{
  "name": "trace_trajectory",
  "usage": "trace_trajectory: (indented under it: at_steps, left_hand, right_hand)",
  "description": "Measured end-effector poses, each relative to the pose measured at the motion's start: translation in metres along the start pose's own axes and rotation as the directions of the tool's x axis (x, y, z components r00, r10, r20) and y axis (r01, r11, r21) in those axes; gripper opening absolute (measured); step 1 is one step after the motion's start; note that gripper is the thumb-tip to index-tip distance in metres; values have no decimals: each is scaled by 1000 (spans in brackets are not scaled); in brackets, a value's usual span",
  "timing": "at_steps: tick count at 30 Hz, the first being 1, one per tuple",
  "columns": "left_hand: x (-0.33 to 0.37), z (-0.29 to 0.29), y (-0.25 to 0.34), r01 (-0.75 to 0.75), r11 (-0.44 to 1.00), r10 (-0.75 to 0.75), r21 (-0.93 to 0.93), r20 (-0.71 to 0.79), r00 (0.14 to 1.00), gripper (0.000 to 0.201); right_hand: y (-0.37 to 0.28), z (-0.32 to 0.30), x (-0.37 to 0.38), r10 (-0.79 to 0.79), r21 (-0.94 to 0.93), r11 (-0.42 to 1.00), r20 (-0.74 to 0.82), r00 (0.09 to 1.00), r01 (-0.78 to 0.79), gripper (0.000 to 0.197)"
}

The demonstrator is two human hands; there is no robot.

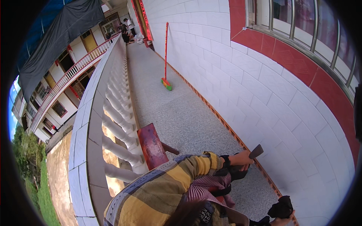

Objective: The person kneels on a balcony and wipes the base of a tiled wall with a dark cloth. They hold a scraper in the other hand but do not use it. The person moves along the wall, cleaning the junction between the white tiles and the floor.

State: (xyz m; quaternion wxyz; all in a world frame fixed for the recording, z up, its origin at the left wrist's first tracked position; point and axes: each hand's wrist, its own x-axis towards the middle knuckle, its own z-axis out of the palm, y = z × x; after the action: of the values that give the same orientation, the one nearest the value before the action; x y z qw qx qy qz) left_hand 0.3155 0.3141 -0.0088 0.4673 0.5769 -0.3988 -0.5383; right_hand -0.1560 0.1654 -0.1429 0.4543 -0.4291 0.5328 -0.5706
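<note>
Your left hand curled around a dark flat piece jutting toward the white tiled wall, your right hand cupped under a black lumpy thing, exact finger placement unclear, red bench beside the balusters, broom farther along.

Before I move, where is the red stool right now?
The red stool is left of centre in the head view, beside the white balusters, just beyond the plaid sleeve.
</note>
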Motion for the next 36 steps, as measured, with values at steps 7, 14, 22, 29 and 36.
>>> trace_trajectory:
  at_steps: [7, 14, 22, 29, 36]
  left_hand:
    - [4, 1, -6, 6, 1000, -6, -22, 14, 1000, 19]
    - [1, 3, -1, 6, 1000, -6, 23, -2, 1000, 27]
    - [-2, 5, -2, -34, 999, 35, 38, -4, 999, 29]
    - [0, 3, -7, -41, 999, 41, 6, -4, 999, 27]
    - [-2, 4, -4, -44, 999, 44, -6, 3, 999, 29]
  right_hand:
    - [-3, -14, -5, 27, 16, 1000, -30, 999, -26, 47]
    - [-3, -23, -14, 33, 22, 999, -60, 998, -32, 50]
    - [-3, -31, -20, 38, 52, 998, -83, 996, -34, 54]
    - [-1, -32, -22, 44, 67, 997, -119, 992, -36, 57]
    - [4, -31, -27, 27, 58, 998, -185, 982, -17, 60]
